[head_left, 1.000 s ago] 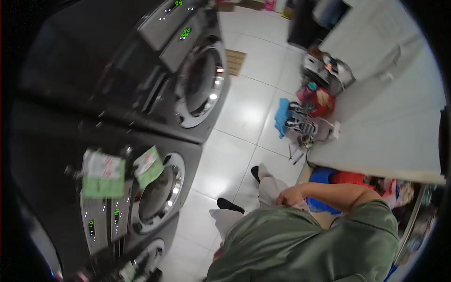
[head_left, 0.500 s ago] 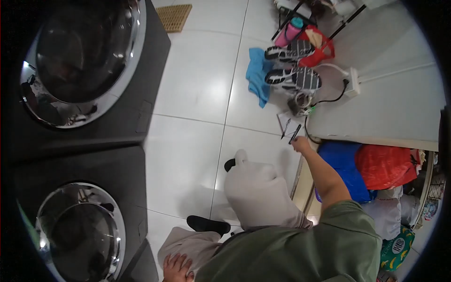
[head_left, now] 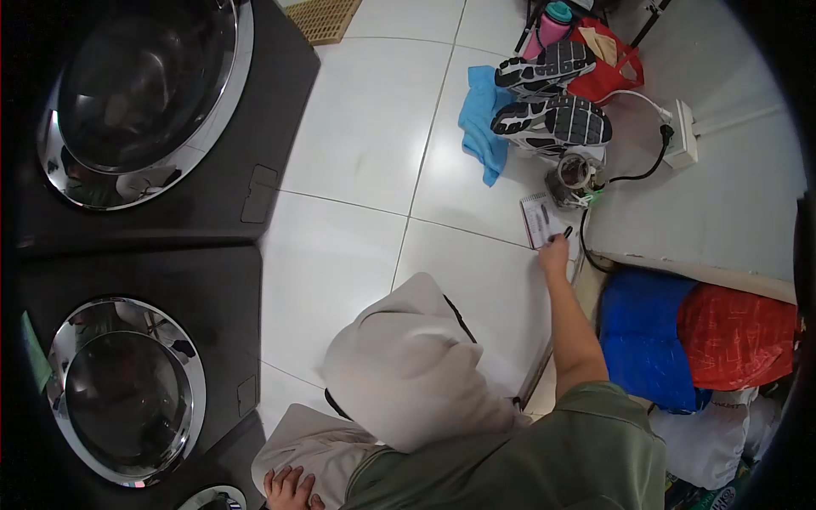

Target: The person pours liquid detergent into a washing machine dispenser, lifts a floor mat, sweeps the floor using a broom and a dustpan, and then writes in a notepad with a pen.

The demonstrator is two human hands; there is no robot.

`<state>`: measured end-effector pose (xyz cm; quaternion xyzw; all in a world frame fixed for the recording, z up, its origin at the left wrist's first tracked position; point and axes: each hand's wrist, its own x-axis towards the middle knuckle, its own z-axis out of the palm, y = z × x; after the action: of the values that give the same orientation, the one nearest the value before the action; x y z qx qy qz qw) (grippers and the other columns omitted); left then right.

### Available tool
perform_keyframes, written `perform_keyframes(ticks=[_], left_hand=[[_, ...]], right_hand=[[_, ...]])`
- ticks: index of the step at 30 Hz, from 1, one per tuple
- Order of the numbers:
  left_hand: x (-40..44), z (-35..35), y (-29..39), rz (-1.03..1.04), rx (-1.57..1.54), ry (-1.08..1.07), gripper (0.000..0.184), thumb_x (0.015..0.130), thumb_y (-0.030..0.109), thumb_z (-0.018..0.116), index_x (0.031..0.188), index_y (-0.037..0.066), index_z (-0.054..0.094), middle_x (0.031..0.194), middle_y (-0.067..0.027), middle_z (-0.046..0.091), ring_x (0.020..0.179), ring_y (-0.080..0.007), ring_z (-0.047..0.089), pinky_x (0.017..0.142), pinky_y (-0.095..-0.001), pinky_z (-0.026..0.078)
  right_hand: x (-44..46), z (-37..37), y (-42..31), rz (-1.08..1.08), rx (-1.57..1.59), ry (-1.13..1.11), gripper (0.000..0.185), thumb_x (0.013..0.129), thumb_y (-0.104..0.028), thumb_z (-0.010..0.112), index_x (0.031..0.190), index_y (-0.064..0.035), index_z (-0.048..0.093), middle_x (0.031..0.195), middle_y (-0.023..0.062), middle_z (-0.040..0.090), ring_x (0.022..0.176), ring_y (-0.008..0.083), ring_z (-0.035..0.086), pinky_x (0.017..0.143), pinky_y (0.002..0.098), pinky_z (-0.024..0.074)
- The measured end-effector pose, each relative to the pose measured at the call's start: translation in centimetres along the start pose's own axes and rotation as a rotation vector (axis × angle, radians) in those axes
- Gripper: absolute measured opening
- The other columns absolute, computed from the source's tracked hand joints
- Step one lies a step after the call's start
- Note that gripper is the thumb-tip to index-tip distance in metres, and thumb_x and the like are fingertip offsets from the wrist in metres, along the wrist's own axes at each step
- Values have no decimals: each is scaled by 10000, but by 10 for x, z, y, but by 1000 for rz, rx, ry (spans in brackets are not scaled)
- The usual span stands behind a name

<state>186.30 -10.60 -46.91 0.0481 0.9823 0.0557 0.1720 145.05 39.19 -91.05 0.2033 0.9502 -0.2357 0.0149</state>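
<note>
My right hand (head_left: 554, 248) is closed on a black pen (head_left: 568, 231) at the lower edge of a small spiral notepad (head_left: 537, 223) on the floor. Handwriting or a pen seems to mark the page, too small to tell. Beside the notepad stands a glass jar (head_left: 575, 175) with dark contents, and a green light glows at its base. Far from these, my left hand (head_left: 291, 490) rests on my trouser leg with its fingers apart, holding nothing.
Sneakers (head_left: 557, 123) lie soles-out by a blue cloth (head_left: 484, 123), a pink bottle (head_left: 549, 30) and a red bag (head_left: 608, 68). A power socket box (head_left: 682, 136) has cables. Front-loading washers (head_left: 127, 387) line the left; blue (head_left: 642, 331) and red bags (head_left: 735, 336) fill the right.
My right hand has come closer to the notepad with the pen, now covering its lower edge. My knee has shifted left and forward, and the view has moved. The left hand stays on the leg.
</note>
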Motion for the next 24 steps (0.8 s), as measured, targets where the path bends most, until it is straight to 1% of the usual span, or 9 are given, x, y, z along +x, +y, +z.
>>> perform_keyframes(ticks=[7, 8, 10, 15, 16, 17, 18, 20, 24], left_hand=[[3, -11, 20, 38, 56, -1, 352, 835, 214, 526, 1145, 67, 603, 1149, -131, 597, 1041, -333, 571, 921, -500, 409], [-6, 2, 16, -27, 48, -47, 413, 655, 311, 608, 1050, 188, 628, 1121, -77, 575, 1072, -306, 526, 959, -544, 335], [-16, 14, 6, 7, 88, -15, 399, 683, 342, 610, 1052, 192, 627, 1108, -65, 584, 1053, -286, 537, 949, -513, 367], [-26, 8, 8, -38, 88, -22, 427, 703, 328, 576, 1105, 192, 623, 1169, -76, 582, 1090, -271, 533, 959, -505, 386], [-30, 7, 7, -50, 47, -2, 394, 738, 313, 563, 1104, 176, 622, 1172, -80, 580, 1110, -265, 525, 971, -498, 383], [-36, 10, 9, -65, 34, 31, 384, 746, 304, 560, 1100, 171, 622, 1169, -84, 580, 1113, -263, 525, 979, -499, 380], [-39, 12, 8, -58, 21, 67, 374, 753, 295, 557, 1097, 165, 622, 1167, -87, 579, 1116, -262, 526, 986, -499, 376], [-42, 17, 8, -65, 25, 102, 373, 752, 274, 558, 1100, 154, 621, 1161, -92, 579, 1123, -262, 525, 1007, -504, 362], [-49, 23, 12, -53, 6, 173, 365, 751, 256, 555, 1089, 136, 625, 1157, -102, 577, 1121, -270, 527, 1031, -509, 338]], right_hand=[[36, -14, -31, -188, -600, -113, 235, 817, -136, 529, 975, -10, 651, 1089, 189, 569, 1010, 344, 570, 858, 413, 460], [37, -5, -32, -175, -712, -88, 251, 847, -207, 533, 1004, -63, 666, 1105, 137, 589, 1066, 293, 561, 868, 420, 458], [45, 5, -29, -217, -925, -240, 282, 860, -257, 546, 1038, -78, 669, 1132, 118, 595, 1104, 291, 541, 913, 483, 430], [95, 70, 43, -197, -505, -45, 393, 849, -243, 601, 1189, -52, 558, 1155, 134, 591, 1058, 284, 575, 898, 442, 448], [109, 73, 52, -407, -680, -134, 354, 862, -219, 584, 1172, -48, 573, 1114, 139, 607, 1013, 295, 586, 887, 406, 454], [139, 106, 97, -913, -1424, 159, 367, 904, -364, 546, 1061, -40, 616, 1065, 126, 624, 929, 278, 624, 754, 401, 514], [112, 63, 46, -547, -742, -138, 213, 862, -221, 570, 932, -48, 672, 1013, 170, 639, 953, 300, 612, 866, 422, 471], [133, 82, 47, -386, -608, -253, 384, 794, -375, 694, 1000, -54, 643, 912, 166, 657, 807, 326, 645, 695, 438, 513], [85, 57, 17, -532, -545, -152, 313, 836, -313, 674, 1012, -60, 619, 886, 135, 662, 736, 262, 633, 662, 385, 507]])
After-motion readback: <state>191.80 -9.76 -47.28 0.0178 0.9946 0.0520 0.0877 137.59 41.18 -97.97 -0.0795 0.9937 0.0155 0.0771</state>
